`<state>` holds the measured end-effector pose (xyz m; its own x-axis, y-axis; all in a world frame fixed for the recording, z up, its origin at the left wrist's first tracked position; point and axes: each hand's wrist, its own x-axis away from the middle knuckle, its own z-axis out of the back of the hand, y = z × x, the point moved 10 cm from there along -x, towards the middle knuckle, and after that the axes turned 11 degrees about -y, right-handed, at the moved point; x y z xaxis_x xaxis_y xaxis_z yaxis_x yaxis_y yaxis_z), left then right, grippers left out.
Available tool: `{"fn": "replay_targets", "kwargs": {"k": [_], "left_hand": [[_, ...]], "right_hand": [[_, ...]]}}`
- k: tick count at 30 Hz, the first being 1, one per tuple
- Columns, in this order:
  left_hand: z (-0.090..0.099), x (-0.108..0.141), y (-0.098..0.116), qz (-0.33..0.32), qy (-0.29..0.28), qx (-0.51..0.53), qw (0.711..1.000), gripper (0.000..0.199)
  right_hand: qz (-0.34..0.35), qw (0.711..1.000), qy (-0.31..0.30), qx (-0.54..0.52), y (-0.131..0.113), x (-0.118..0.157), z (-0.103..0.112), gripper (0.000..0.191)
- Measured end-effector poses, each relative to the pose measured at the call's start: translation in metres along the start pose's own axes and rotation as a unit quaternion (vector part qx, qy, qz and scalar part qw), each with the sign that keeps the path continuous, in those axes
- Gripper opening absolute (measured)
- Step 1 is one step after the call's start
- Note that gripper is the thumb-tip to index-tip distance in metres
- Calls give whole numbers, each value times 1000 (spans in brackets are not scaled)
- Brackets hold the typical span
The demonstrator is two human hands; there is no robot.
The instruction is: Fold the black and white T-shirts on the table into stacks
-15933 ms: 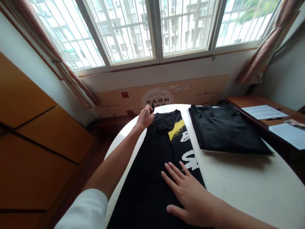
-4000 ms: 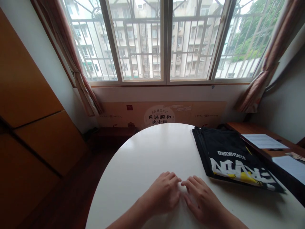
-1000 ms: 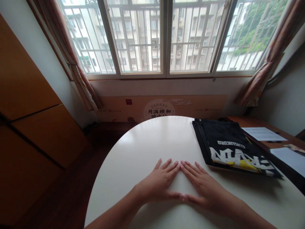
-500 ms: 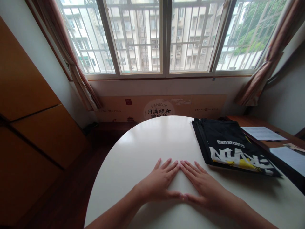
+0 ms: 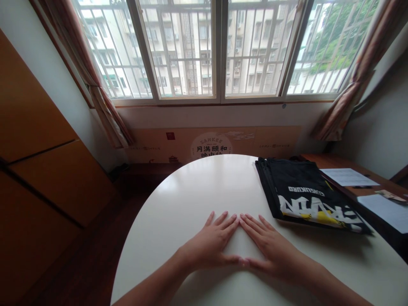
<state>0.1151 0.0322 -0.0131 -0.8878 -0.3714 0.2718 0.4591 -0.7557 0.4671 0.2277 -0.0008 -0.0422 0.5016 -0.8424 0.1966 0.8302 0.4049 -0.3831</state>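
Both my left hand [image 5: 210, 242] and my right hand [image 5: 270, 244] lie palm down on a round white table [image 5: 178, 191]. Their fingers are stretched out, and neither holds anything. The thumb tips touch each other, and the index fingertips meet or nearly meet, framing a small patch of tabletop. To the right of my right hand, and apart from it, lies a folded stack of black cloth [image 5: 296, 172], printed with white letters and yellow patches. Its lower layers show only as dark edges on the left side.
A brown wooden surface with printed paper sheets [image 5: 349, 177] adjoins the table at the right. Behind the table, a printed cardboard panel [image 5: 242, 142] stands below a barred window [image 5: 188, 51]. Curtains [image 5: 102, 106] hang at both sides, and a wooden cabinet [image 5: 47, 170] stands at the left.
The view has shifted very slightly. Both hands and the black cloth stay where they were on the table.
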Motion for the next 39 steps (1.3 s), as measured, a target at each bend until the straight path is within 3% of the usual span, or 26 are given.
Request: {"fn": "replay_targets", "kwargs": {"k": [2, 5, 8, 12, 14, 17, 19, 21, 23, 25, 30, 34, 36, 39], "left_hand": [[2, 0, 2, 3, -3, 6, 1000, 108], [6, -1, 4, 16, 2, 5, 1000, 95], [10, 0, 2, 28, 27, 10, 999, 68], [12, 1, -1, 33, 55, 20, 998, 48], [12, 1, -3, 35, 62, 21, 997, 45], [10, 0, -5, 39, 60, 20, 997, 42], [10, -1, -7, 42, 65, 18, 997, 41], [10, -2, -9, 45, 75, 18, 996, 40], [10, -2, -11, 47, 81, 23, 995, 39], [10, -1, -11, 47, 83, 30, 995, 38], [11, -1, -13, 45, 100, 37, 993, 34], [14, -4, -16, 36, 114, 46, 992, 28], [19, -3, -16, 29, 136, 57, 989, 30], [30, 5, -9, 27, 194, 98, 976, 36]], "right_hand": [[6, 1000, 9, -1, 1, 0, 1, 96], [12, 998, 61, -16, 4, 3, 10, 70], [16, 984, 169, -59, 7, 16, 34, 47], [1, 942, 320, -102, 17, 45, 75, 35], [-35, 917, 383, -102, 36, 61, 100, 33], [-146, 879, 450, -69, 89, 83, 141, 32], [-258, 855, 449, -27, 137, 93, 164, 30], [-371, 839, 398, -11, 188, 95, 175, 31], [-444, 838, 317, -24, 227, 89, 171, 34], [-474, 840, 263, -25, 247, 80, 162, 34], [-477, 838, 264, 2, 250, 74, 154, 27], [-457, 835, 307, 20, 238, 82, 174, 24], [-400, 839, 368, 12, 213, 83, 196, 18], [-221, 856, 457, -99, 148, 72, 224, 17]]}}
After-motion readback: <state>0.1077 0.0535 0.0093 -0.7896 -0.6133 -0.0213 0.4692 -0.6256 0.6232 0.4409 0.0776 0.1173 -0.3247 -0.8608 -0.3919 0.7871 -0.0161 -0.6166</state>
